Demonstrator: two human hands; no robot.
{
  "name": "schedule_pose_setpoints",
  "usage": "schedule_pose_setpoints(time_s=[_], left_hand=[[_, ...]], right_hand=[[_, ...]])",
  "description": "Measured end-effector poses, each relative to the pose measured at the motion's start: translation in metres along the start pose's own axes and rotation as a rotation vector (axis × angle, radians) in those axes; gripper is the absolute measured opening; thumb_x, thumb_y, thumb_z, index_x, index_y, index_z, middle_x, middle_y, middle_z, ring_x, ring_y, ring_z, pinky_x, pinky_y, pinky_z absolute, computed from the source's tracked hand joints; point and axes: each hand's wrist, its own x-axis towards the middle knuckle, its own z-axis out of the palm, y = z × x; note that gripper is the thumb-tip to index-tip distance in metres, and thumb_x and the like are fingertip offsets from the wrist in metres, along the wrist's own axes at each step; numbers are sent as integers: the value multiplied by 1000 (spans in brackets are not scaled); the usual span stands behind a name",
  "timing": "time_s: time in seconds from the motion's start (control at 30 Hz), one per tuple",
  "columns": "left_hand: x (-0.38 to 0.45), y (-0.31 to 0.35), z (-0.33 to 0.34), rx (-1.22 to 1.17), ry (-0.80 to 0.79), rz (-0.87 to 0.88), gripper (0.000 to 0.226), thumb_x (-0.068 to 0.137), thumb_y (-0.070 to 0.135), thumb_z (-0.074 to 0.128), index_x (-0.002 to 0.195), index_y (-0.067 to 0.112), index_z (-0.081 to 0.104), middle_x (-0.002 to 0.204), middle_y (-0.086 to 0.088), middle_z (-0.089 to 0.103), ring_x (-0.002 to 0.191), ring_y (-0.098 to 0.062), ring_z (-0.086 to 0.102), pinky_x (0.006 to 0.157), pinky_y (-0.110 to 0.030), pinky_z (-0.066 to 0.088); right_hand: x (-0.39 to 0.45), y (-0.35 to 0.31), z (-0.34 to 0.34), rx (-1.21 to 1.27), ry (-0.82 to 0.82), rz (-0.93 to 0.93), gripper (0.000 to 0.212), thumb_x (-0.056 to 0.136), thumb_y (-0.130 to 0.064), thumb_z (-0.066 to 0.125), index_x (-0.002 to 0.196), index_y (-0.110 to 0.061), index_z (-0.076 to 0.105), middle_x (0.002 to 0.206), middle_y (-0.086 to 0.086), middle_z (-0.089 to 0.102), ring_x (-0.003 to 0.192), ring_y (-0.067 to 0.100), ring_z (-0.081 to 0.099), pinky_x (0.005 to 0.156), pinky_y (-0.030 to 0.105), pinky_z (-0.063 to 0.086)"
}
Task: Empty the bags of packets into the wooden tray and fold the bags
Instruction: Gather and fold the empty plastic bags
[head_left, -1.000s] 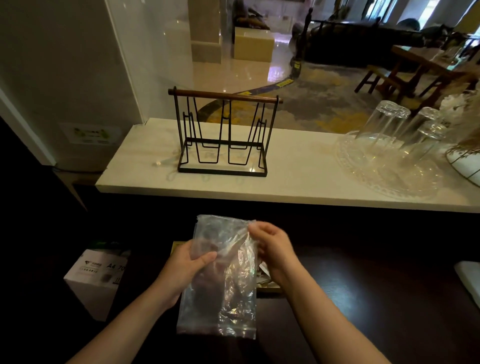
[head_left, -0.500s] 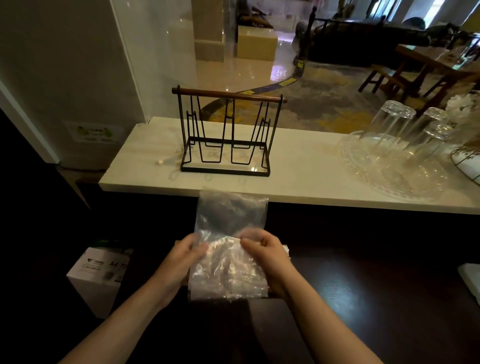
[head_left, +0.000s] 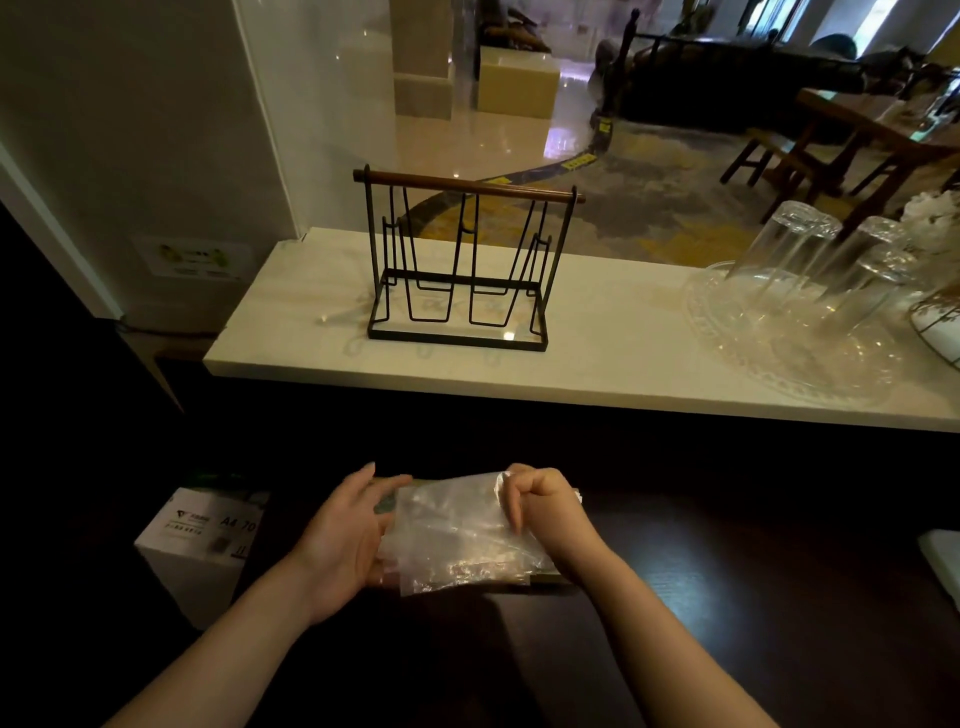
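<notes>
A clear, empty plastic bag (head_left: 457, 535) is folded over into a short flat rectangle just above the dark table. My left hand (head_left: 345, 540) holds its left edge with fingers spread along it. My right hand (head_left: 540, 506) pinches the top right corner, fingers curled. Beneath the bag, the wooden tray (head_left: 545, 578) is almost wholly hidden; only a thin strip of its near rim shows. I cannot see any packets.
A black wire rack with a wooden handle (head_left: 457, 270) stands on the white marble ledge (head_left: 623, 358). Upturned glasses on a clear glass tray (head_left: 789, 317) sit at the right. A white paper box (head_left: 202, 545) is low at the left.
The bag hung full length between my hands a second ago. Its top half was folded down, and both hands have lowered it toward the table.
</notes>
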Motion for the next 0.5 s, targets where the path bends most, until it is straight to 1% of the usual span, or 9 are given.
schedule_pose_setpoints(time_s=[0.07, 0.13, 0.2, 0.27, 0.3, 0.37, 0.4, 0.43, 0.5], left_hand=[[-4, -3, 1, 178, -81, -66, 49, 86, 62, 45, 124, 32, 53, 117, -11, 69, 101, -38, 66, 63, -41, 57], [-7, -7, 9, 254, -45, -82, 54, 79, 45, 69, 127, 33, 46, 112, -12, 70, 93, -41, 69, 54, -36, 57], [-6, -14, 11, 269, -3, -54, 52, 83, 19, 68, 128, 26, 44, 104, -12, 73, 83, -36, 71, 48, -30, 54], [-6, -14, 13, 281, 25, -18, 43, 87, 6, 61, 126, 17, 48, 99, -13, 72, 74, -26, 71, 46, -23, 51], [-6, -14, 13, 282, 38, 0, 39, 88, 4, 58, 125, 12, 50, 100, -13, 70, 70, -21, 69, 45, -21, 49], [-4, -16, 14, 219, 84, 40, 32, 89, 2, 56, 121, 6, 52, 100, -15, 67, 66, -15, 68, 45, -18, 49], [-3, -17, 14, 132, 116, 56, 30, 90, 1, 55, 119, 4, 53, 97, -14, 67, 64, -14, 68, 46, -18, 50], [-1, -18, 15, 15, 138, 68, 28, 90, -1, 53, 118, 2, 54, 94, -14, 68, 65, -14, 69, 47, -19, 52], [5, -20, 17, -212, 145, 105, 28, 92, -3, 48, 118, 2, 54, 100, -16, 70, 75, -19, 71, 57, -23, 57]], right_hand=[[5, 10, 2, -214, 78, -97, 52, 58, 20, 38, 34, -26, 46, 59, -11, 49, 60, 4, 50, 63, 20, 42], [8, 16, 6, -349, 107, -195, 39, 58, 16, 42, 39, -18, 50, 63, -8, 51, 61, 8, 53, 60, 27, 46], [10, 16, 10, -373, 138, -212, 37, 59, 13, 44, 40, -18, 49, 65, -4, 53, 61, 11, 55, 59, 33, 48], [8, 9, 10, -245, 190, -109, 47, 65, 12, 42, 44, -28, 52, 69, -5, 56, 66, 8, 56, 63, 27, 46], [8, 5, 9, -121, 235, -38, 47, 75, 10, 44, 56, -30, 58, 75, -5, 59, 71, 8, 57, 66, 26, 46], [5, 0, 8, 302, 316, 80, 22, 92, -5, 49, 93, -22, 63, 90, 2, 64, 80, 14, 61, 67, 29, 51], [3, 0, 8, 528, 294, 129, 17, 96, -14, 49, 109, -18, 58, 97, 6, 66, 82, 20, 64, 67, 31, 53], [-1, -1, 10, 669, 237, 153, 23, 97, -22, 47, 119, -17, 54, 103, 8, 68, 87, 24, 66, 70, 33, 55], [-10, 3, 20, 659, 66, 148, 39, 94, -33, 50, 130, -18, 49, 116, 7, 67, 104, 27, 66, 85, 37, 56]])
